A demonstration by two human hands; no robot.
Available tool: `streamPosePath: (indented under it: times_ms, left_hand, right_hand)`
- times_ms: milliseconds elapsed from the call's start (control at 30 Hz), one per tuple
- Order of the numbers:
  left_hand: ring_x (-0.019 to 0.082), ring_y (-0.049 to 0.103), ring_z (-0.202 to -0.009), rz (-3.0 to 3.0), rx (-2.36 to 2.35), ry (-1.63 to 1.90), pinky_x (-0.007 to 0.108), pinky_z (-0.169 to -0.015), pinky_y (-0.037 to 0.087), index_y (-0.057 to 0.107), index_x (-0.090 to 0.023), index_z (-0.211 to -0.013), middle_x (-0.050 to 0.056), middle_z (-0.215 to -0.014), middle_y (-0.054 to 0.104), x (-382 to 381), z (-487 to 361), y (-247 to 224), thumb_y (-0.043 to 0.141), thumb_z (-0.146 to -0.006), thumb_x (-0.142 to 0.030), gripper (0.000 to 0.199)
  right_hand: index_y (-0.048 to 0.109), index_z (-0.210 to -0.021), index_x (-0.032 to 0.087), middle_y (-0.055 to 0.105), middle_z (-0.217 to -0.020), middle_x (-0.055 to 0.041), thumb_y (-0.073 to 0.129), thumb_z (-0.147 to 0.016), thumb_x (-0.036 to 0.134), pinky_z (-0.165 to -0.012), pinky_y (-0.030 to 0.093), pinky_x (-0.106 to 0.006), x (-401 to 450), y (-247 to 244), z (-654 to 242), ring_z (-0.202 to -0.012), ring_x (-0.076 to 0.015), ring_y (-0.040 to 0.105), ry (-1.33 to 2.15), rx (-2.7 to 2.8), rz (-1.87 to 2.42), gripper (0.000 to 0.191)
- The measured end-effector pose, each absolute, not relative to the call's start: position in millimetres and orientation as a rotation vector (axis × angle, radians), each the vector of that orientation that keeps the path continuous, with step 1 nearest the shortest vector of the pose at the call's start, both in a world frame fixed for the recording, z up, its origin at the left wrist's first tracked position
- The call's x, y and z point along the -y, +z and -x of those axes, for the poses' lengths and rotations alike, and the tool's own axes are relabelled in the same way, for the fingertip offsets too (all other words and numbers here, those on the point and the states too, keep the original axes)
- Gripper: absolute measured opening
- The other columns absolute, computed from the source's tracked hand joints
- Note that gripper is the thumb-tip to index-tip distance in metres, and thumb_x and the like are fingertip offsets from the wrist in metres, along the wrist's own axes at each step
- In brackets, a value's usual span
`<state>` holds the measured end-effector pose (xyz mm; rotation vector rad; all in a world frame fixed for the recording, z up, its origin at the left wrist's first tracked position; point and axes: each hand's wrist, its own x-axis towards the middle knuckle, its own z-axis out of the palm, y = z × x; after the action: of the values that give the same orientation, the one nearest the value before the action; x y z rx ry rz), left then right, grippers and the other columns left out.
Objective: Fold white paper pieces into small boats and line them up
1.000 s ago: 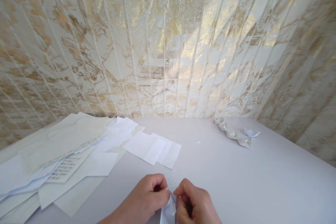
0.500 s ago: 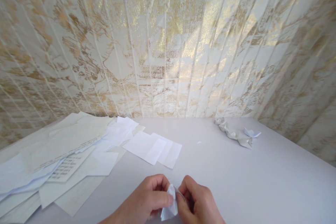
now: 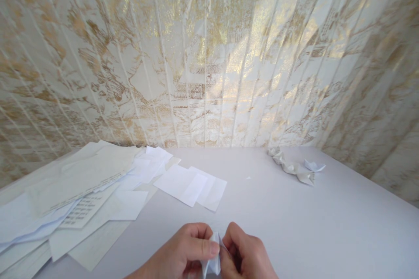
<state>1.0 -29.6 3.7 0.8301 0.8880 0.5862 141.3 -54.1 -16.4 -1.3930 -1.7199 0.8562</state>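
A small folded piece of white paper is held between both hands at the bottom middle of the head view. My left hand pinches it from the left, with the thumb lying across its front. From the right, my right hand grips its edge between thumb and curled fingers. Part of the paper is covered by the fingers, and its lower end runs near the bottom of the frame.
Loose paper sheets, some printed, are heaped on the left of the white table. Two overlapping white pieces lie in front of my hands. Several small folded paper shapes sit at the back right, near the patterned curtain.
My hands and the folded paper have shifted slightly down in view. My left thumb has moved a little to the right across the paper.
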Motion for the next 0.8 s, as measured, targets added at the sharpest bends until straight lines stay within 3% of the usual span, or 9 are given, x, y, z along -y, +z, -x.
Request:
streamPosePath:
  times_ms: [233,500,667,800]
  left_hand:
    - [0.010,0.036,-0.047,-0.811,-0.997,0.560,0.023,-0.049,0.021,0.045,-0.019,-0.052,-0.006,-0.043,0.042,30,1,0,0.056,-0.043,-0.019,0.014]
    - [0.010,0.038,-0.047,-0.793,-0.858,0.633,0.023,-0.049,0.022,0.044,-0.019,-0.051,-0.005,-0.046,0.044,27,1,-18,0.063,-0.044,-0.021,0.020]
    - [0.008,0.032,-0.045,-0.957,-0.915,0.676,0.024,-0.047,0.016,0.044,-0.018,-0.055,-0.007,-0.046,0.041,29,4,-10,0.053,-0.048,-0.012,0.013]
    - [0.007,0.032,-0.046,-0.877,-0.885,0.735,0.023,-0.047,0.016,0.043,-0.019,-0.059,-0.007,-0.048,0.042,33,1,2,0.050,-0.046,-0.009,0.018]
  right_hand:
    - [0.029,-0.058,0.022,0.030,-0.048,0.0079,0.042,-0.066,0.021,-0.039,0.020,-0.018,55,-19,-142,-0.043,-0.0070,0.028,0.805,1.780,1.346,0.015]
    - [0.033,-0.057,0.021,0.029,-0.046,0.0092,0.044,-0.062,0.017,-0.039,0.019,-0.018,55,-15,-140,-0.043,-0.0068,0.027,0.893,1.698,1.442,0.013]
    - [0.031,-0.056,0.021,0.029,-0.046,0.0092,0.044,-0.061,0.015,-0.040,0.020,-0.018,54,-18,-141,-0.042,-0.0065,0.029,0.833,1.741,1.431,0.015]
    - [0.037,-0.059,0.021,0.038,-0.051,0.0067,0.045,-0.061,0.016,-0.040,0.025,-0.017,52,-16,-140,-0.044,-0.0073,0.036,0.871,1.688,1.384,0.010]
